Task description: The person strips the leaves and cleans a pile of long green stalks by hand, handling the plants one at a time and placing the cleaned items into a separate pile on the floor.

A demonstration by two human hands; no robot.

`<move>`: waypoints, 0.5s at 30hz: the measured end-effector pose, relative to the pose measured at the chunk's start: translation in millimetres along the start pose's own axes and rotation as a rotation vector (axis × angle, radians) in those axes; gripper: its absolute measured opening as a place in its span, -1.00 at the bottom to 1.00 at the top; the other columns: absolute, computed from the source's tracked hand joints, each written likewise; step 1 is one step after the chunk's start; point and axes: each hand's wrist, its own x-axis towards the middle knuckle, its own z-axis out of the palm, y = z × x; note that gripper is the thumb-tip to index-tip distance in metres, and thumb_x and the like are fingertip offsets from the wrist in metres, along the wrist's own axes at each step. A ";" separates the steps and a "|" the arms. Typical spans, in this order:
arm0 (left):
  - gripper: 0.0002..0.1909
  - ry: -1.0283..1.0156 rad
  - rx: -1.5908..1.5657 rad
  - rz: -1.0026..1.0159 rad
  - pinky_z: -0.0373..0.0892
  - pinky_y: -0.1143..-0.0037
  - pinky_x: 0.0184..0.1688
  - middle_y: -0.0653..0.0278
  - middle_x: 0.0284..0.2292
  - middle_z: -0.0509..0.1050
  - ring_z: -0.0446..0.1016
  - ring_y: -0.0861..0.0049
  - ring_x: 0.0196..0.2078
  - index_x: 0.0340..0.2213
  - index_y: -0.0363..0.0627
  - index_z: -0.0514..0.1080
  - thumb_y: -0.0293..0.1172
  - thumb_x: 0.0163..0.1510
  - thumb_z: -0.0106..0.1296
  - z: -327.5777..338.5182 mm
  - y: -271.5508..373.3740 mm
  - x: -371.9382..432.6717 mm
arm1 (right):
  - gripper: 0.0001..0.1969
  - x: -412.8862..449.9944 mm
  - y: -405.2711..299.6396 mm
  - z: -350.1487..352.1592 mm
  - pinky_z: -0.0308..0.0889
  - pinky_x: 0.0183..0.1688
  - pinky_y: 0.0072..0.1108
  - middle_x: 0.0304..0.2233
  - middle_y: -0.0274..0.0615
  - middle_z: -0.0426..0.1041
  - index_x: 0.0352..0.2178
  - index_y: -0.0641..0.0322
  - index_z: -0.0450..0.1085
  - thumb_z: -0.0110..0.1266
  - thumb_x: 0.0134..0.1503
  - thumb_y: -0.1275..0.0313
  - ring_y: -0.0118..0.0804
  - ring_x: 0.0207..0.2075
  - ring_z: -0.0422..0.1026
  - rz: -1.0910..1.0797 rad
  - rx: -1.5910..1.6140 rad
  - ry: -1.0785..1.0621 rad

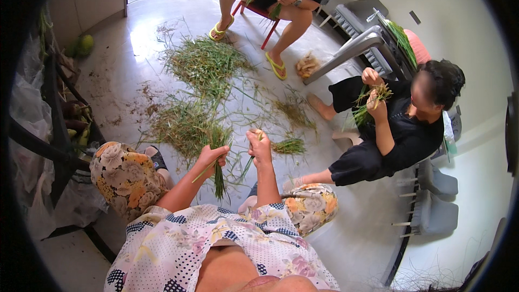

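Note:
My left hand (213, 157) is closed round a bunch of long green stalks (219, 180), grass-like leaf vegetables, whose ends stick out above and below the fist. To its right, my right hand (259, 146) pinches a few thin green stalks (248, 166) that hang below the fingers. Beyond my hands, a heap of green and brown plant trimmings (182, 129) lies on the floor, with a larger heap (209, 63) farther off. A small bundle of green stalks (288, 146) rests on the floor right of my right hand.
A person on a red stool (259, 10) and a person in black (405, 125) at the right both hold green stalks. Grey chairs (434, 213) line the right wall. A dark-framed rack (50, 89) with plastic bags and vegetables stands at left; a green melon-like fruit (84, 45) lies behind it.

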 end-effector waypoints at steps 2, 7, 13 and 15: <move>-0.83 0.043 -0.001 0.020 0.04 0.67 -0.73 0.45 -0.77 0.18 0.09 0.74 -0.77 -0.69 -0.13 0.25 -0.41 -0.16 0.00 -2.4 1.7 -1.2 | -0.86 -5.9 -6.8 11.1 -0.08 -0.80 -0.78 -0.74 -0.52 0.15 -0.47 0.21 0.29 0.03 -0.10 0.42 -0.69 -0.80 0.02 0.038 -0.090 -0.137; -0.85 0.125 0.060 0.049 0.04 0.67 -0.73 0.46 -0.76 0.16 0.07 0.74 -0.77 -0.64 -0.11 0.23 -0.43 -0.16 -0.01 -0.6 3.2 -11.8 | -0.88 1.8 27.4 21.6 0.00 -0.70 -0.81 -0.70 -0.54 0.21 -0.49 0.24 0.32 0.03 -0.12 0.46 -0.72 -0.72 0.09 -0.216 -0.232 -0.265; -0.89 0.154 -0.061 0.034 0.04 0.67 -0.72 0.45 -0.75 0.17 0.07 0.74 -0.76 -0.61 -0.14 0.26 -0.44 -0.15 -0.02 -10.4 -2.8 -20.4 | -0.74 -6.5 9.9 24.0 0.03 -0.64 -0.81 -0.60 -0.45 0.32 -0.33 0.35 0.30 0.03 -0.12 0.46 -0.73 -0.67 0.09 -0.197 -0.270 -0.163; -0.89 0.145 -0.059 0.042 0.05 0.67 -0.72 0.44 -0.75 0.17 0.07 0.74 -0.76 -0.60 -0.15 0.26 -0.44 -0.15 -0.02 -11.5 -3.5 -19.4 | -0.72 -15.8 -3.2 28.8 0.02 -0.65 -0.81 -0.57 -0.43 0.34 -0.31 0.36 0.28 0.01 -0.10 0.45 -0.73 -0.67 0.09 0.012 -0.279 -0.304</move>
